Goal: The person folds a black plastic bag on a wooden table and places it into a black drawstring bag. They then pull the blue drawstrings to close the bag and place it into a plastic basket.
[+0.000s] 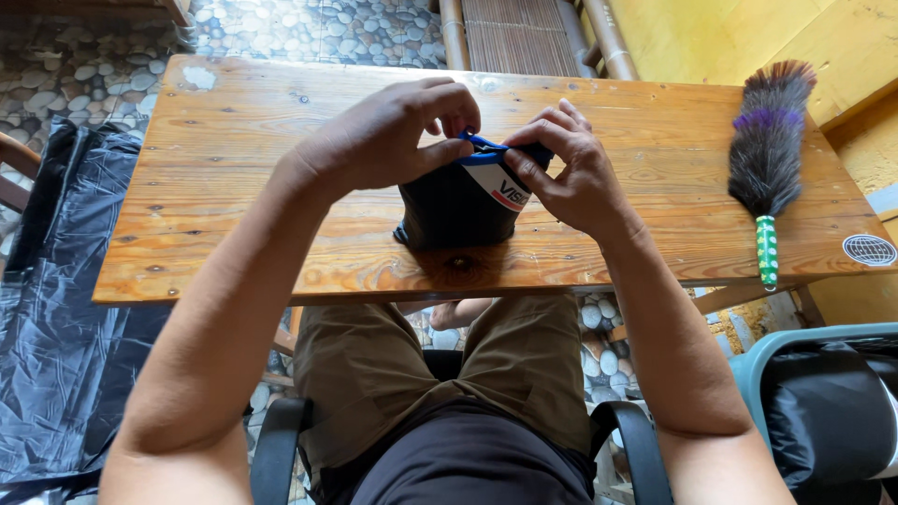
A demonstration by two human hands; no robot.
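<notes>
While I sit at the wooden table (234, 187), both my hands are up on one dark pouch (449, 210) standing near the table's front edge, right in front of me. My left hand (388, 136) comes over the top from the left, thumb and fingers pinched on the blue strip (482, 142) at the pouch's mouth, and my right hand (571, 173) grips the same top edge from the other side, thumb pressed on the white-and-red label band (500, 187). I judge the two-sided grip is there to keep the soft pouch upright and its opening taut, since the fabric would likely slump if one hand let go. So neither hand is loose: both are closed on the pouch's top. Off to my right lies one feather duster (769, 140) with dark plumes, a purple band and a green dotted handle, well apart from my hands, its handle pointing toward me near the table's right end. One round sticker (869, 250) sits at the right corner. Black plastic sheeting (65, 327) is spread on the pebbled floor to my left, and another dark bundle rests in a teal chair (776, 355) at my right. Count: one pouch, one duster, two hands at work.
</notes>
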